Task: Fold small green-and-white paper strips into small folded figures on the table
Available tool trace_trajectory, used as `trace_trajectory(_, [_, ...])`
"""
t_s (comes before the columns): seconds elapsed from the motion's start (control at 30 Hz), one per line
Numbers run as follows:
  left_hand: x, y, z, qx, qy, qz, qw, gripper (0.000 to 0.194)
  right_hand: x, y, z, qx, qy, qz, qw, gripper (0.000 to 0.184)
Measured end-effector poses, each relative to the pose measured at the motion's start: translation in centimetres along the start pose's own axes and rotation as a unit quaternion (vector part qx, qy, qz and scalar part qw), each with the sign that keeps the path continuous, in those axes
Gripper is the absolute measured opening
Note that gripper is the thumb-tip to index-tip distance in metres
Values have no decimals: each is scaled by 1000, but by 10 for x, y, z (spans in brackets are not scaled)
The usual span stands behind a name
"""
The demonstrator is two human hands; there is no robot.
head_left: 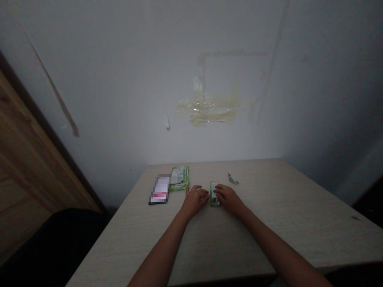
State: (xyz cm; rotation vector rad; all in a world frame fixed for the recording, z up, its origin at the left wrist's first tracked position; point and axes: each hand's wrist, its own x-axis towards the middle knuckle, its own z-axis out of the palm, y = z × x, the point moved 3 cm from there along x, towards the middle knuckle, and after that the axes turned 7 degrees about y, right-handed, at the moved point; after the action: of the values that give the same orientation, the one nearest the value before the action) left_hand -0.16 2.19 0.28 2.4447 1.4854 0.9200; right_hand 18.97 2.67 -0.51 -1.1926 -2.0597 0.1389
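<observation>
A small green and white packet (213,195) lies on the table between my two hands, longer front to back than it is wide. My right hand (229,198) rests its fingertips on the packet's right side, fingers stretched out and a little apart. On the other side, my left hand (196,201) is on the table with its fingers spread, the tips close to the packet's left edge. Whether those left fingertips touch it I cannot tell. Behind my left hand lie several larger green and white packets (180,177), overlapping in a pile.
Left of the pile lies a phone (160,190) with a lit, blurred screen. A small crumpled green and white wrapper (233,179) sits at the back right. The pale wooden table (284,199) meets a wall (134,99) carrying clear tape (209,109). Dark fabric (60,243) is at lower left.
</observation>
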Motion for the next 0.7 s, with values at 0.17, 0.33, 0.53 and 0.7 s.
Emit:
trace_trajectory(0.17, [-1, 1, -1, 11, 7, 13, 1000, 25, -1, -1, -3, -11, -12, -10, 1000, 31])
trace_trajectory(0.33, [-1, 1, -3, 16, 14, 25, 999, 23, -2, -3, -7, -11, -21, -27, 999, 32])
trace_trajectory(0.53, [0, -1, -2, 14, 5, 23, 1000, 24, -3, -3, -4, -39, -23, -34, 998, 32])
trace_trajectory(0.7, [0, -3, 0, 11, 11, 20, 1000, 23, -2, -4, -1, -53, -46, -35, 997, 33])
